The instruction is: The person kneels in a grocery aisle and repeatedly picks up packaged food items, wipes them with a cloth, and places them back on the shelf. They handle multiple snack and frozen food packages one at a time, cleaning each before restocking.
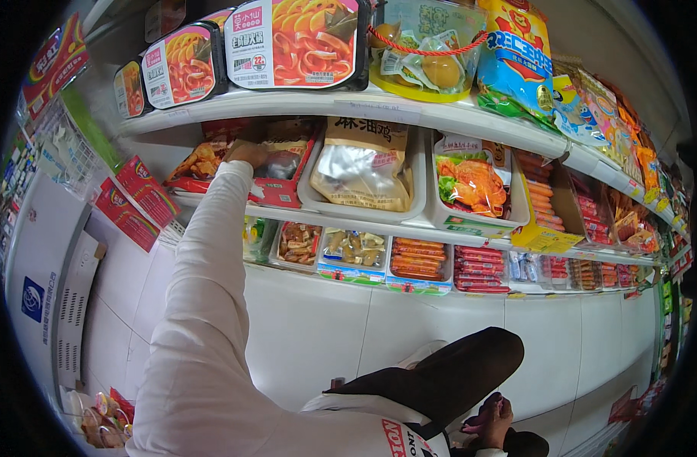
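Note:
My left arm, in a white sleeve, reaches into the middle shelf. At its end my left hand is among a red food packet and a red box holding a bagged food. Its fingers are partly hidden, so its grip is unclear. Just right of it stands a white plastic bin with a tan and silver food pouch in it. Low in the view, by my dark-trousered knees, my right hand is curled around a small purplish item, possibly cloth.
Boxed instant meals, a clear tub of packaged eggs and snack bags fill the upper shelf. Sausages in trays line the bottom shelf. At left are hanging red packets and a white appliance.

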Demonstrator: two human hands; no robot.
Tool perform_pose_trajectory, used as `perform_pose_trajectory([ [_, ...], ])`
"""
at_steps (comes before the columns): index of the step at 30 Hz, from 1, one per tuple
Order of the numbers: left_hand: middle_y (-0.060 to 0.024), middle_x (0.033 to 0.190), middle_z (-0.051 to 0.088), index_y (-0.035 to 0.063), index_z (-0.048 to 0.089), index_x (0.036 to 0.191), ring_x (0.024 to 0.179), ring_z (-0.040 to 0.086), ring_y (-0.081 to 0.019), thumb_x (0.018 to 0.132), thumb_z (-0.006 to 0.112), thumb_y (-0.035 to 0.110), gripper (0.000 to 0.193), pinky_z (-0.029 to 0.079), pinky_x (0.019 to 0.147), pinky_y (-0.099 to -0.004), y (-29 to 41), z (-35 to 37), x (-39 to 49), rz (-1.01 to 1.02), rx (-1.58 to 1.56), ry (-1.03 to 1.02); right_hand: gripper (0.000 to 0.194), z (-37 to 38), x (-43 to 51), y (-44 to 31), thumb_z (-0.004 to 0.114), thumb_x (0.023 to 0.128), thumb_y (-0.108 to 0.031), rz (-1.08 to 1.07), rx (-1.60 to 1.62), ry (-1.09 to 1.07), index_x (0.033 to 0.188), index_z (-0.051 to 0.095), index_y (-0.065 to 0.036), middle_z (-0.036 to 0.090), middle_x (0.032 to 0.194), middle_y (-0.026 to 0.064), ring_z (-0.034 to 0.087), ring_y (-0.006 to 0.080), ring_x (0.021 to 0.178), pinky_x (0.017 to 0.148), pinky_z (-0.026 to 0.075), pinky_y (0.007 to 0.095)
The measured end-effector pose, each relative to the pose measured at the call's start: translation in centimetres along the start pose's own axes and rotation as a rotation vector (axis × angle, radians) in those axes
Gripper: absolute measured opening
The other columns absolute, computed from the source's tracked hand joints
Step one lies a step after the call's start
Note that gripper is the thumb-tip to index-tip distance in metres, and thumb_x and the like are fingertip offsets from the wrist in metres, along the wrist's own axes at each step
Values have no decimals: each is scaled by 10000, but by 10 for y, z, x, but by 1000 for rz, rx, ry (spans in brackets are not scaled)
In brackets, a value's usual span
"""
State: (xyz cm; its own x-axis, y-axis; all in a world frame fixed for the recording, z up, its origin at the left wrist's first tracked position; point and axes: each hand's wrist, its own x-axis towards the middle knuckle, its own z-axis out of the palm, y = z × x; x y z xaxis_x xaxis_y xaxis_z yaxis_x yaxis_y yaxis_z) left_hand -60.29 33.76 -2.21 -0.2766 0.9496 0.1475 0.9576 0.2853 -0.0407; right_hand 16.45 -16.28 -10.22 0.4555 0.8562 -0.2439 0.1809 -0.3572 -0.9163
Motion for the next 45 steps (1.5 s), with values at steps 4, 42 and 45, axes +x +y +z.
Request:
perform_pose_trajectory([
  [4, -266, 1212, 610, 12, 693, 1084, 1163, 590, -361, 882, 538, 400, 464, 456, 1002, -395, -25, -4, 13, -96, 69, 22, 148, 3, 3, 5, 572, 915, -142, 14, -40, 10, 976, 573, -8, 596, 728, 50, 554, 130, 611, 554, 450, 273],
  [42, -224, 1190, 632, 93, 720, 1077, 1087, 627, -381, 873, 503, 339, 387, 481, 948, -454, 20, -52, -1, 8, 55, -337, 260, -3, 3, 24, 572, 928, -192, -173, -432, -46, 1079, 538, 17, 621, 730, 102, 594, 174, 642, 600, 480, 319],
  [45, -224, 1181, 636, 92, 720, 1077, 1083, 629, -383, 874, 504, 349, 392, 483, 943, -457, 13, -55, 1, 58, 52, -330, 253, -3, 6, 37, 584, 920, -188, -192, -517, -42, 1062, 553, 19, 628, 731, 106, 603, 186, 635, 598, 487, 323],
])
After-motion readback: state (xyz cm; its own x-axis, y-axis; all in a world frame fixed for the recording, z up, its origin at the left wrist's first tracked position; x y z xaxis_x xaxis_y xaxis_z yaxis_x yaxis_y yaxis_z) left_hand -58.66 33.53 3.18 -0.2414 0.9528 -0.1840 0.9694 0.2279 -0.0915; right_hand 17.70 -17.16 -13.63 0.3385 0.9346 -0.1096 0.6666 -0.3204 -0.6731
